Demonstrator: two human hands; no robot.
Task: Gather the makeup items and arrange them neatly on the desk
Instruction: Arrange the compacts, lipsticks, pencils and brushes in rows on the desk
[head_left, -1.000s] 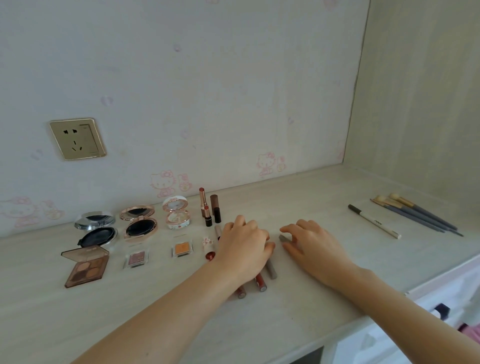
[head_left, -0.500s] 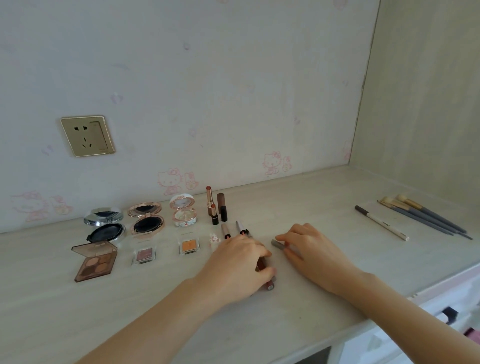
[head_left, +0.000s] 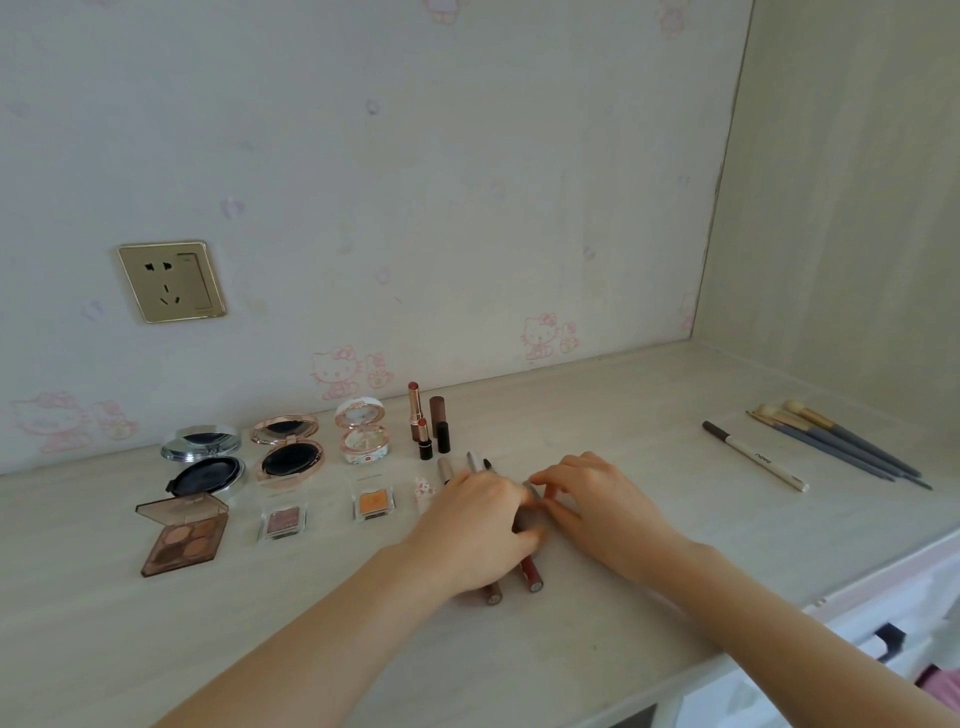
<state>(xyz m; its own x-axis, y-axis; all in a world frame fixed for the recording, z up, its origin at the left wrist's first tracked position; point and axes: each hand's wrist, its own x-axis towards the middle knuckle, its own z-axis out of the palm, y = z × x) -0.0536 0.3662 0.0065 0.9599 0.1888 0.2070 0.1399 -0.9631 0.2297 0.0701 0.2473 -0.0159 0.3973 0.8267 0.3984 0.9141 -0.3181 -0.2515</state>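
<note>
A pale wood-grain tabletop (head_left: 597, 415) meets a wall papered with faint pink cartoon cats. At its middle lies a row of slim lip-gloss tubes (head_left: 530, 571), mostly covered by the left hand (head_left: 478, 519), which lies curled over them; whether its grip closes on any tube cannot be told. The right hand (head_left: 597, 499) pinches a grey tube end (head_left: 531, 488) between thumb and forefinger. Left of them sit eyeshadow pans, compacts (head_left: 288, 457) and upright lipsticks (head_left: 426, 426); far right lie a pencil (head_left: 753, 454) and brushes (head_left: 841, 447).
</note>
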